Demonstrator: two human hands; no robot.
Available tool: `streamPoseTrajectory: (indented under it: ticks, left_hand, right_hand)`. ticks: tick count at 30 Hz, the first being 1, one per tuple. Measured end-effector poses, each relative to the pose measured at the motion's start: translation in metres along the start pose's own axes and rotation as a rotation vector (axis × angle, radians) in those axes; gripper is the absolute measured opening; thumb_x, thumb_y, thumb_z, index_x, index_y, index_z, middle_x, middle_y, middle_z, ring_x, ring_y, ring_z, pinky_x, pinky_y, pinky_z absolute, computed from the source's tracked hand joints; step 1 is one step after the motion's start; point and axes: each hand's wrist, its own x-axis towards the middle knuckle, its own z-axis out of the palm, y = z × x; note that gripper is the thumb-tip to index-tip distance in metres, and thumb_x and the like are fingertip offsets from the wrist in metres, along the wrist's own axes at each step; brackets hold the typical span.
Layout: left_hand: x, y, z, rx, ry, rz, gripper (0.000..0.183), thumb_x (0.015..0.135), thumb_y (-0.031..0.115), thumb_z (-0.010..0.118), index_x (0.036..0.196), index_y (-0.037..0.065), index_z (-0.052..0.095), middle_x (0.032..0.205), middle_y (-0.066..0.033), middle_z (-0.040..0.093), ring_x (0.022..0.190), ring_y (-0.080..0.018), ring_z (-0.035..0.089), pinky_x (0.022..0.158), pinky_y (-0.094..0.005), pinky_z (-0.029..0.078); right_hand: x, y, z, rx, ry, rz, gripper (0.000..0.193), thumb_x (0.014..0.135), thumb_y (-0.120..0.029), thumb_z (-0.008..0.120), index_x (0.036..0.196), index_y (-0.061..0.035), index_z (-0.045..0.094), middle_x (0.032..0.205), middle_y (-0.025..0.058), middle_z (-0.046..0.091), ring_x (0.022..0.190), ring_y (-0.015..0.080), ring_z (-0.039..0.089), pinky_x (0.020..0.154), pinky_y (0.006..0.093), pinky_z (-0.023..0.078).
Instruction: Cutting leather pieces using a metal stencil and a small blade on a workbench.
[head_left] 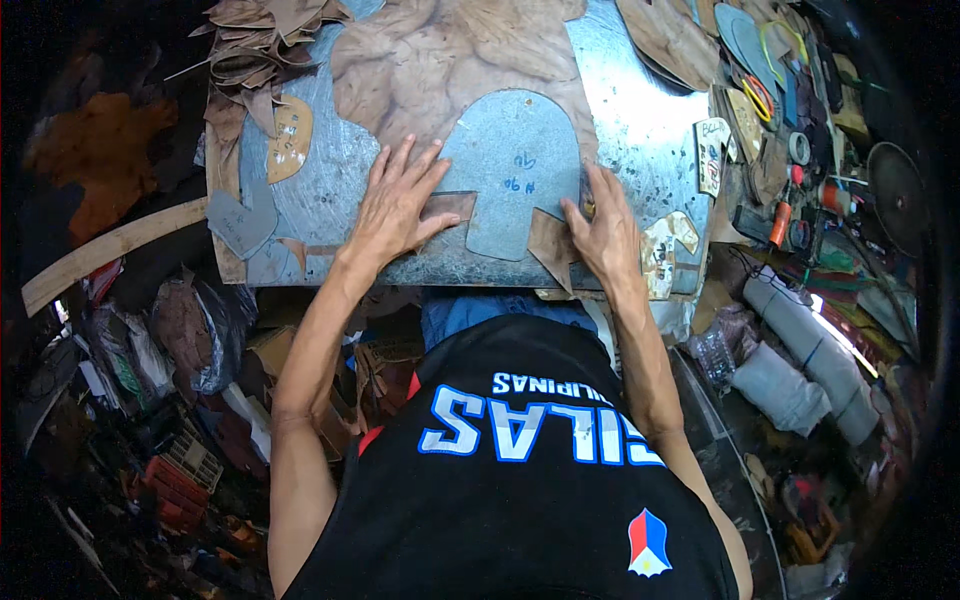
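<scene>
A grey pattern template (515, 150) with a rounded top, a narrower lower tab and blue handwriting lies flat on a brown leather sheet (455, 60). My left hand (395, 205) rests open at the template's left edge, its fingers spread over the leather and fingertips touching the template. At the right edge lies my right hand (607, 230), open, with its fingers stretched forward and thumb against the template. A small dark and yellowish thing shows between that thumb and fingers; I cannot make out what it is. Leather corners show on both sides of the template's tab.
Underneath is a worn metal-topped table (640, 130). Leather scraps (255, 50) pile up at the far left, near a tan template (290, 140) and a grey one (243, 218). Yellow-handled scissors (760, 97), tape rolls (799, 148) and an orange-red tool (780, 225) lie at the right.
</scene>
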Motion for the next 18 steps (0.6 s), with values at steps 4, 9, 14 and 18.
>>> streamPoseTrajectory:
  ticks: [4,9,14,18]
  left_hand:
    - [-0.022,0.013,0.015,0.011,0.082,-0.084,0.06,0.083,0.035,0.076,0.132,0.004,0.059,0.15,-0.0143,0.047,0.143,-0.0391,0.034,0.115,-0.0559,0.026]
    - [-0.039,0.03,0.027,0.029,0.157,-0.11,0.046,0.086,0.026,0.075,0.124,0.004,0.065,0.142,-0.0145,0.055,0.138,-0.0388,0.042,0.113,-0.055,0.03]
    - [-0.04,0.046,0.038,0.026,0.277,-0.143,0.028,0.084,0.017,0.074,0.109,0.004,0.071,0.131,-0.0132,0.061,0.129,-0.0368,0.051,0.109,-0.0533,0.036]
    - [-0.037,0.05,0.037,0.006,0.322,-0.164,0.026,0.082,0.014,0.076,0.106,0.004,0.072,0.125,-0.0128,0.063,0.123,-0.0356,0.054,0.105,-0.0511,0.04]
  right_hand:
    - [-0.015,0.024,0.016,-0.114,0.067,-0.045,0.048,0.088,-0.02,0.07,0.131,-0.0049,0.055,0.137,0.0225,0.052,0.096,0.0432,0.068,0.073,0.0499,0.058]
    - [0.019,0.03,0.012,-0.056,0.058,-0.072,0.03,0.09,-0.018,0.067,0.118,-0.0088,0.063,0.134,0.0207,0.053,0.083,0.0428,0.069,0.068,0.0499,0.058]
    - [0.051,0.044,-0.006,-0.049,-0.106,-0.177,0.039,0.089,-0.028,0.07,0.123,-0.0107,0.062,0.14,0.0196,0.051,0.083,0.0408,0.07,0.074,0.0481,0.058]
    - [0.043,0.053,-0.018,-0.083,-0.233,-0.257,0.049,0.084,-0.035,0.074,0.126,-0.0123,0.063,0.149,0.0199,0.044,0.088,0.0391,0.071,0.08,0.0468,0.058]
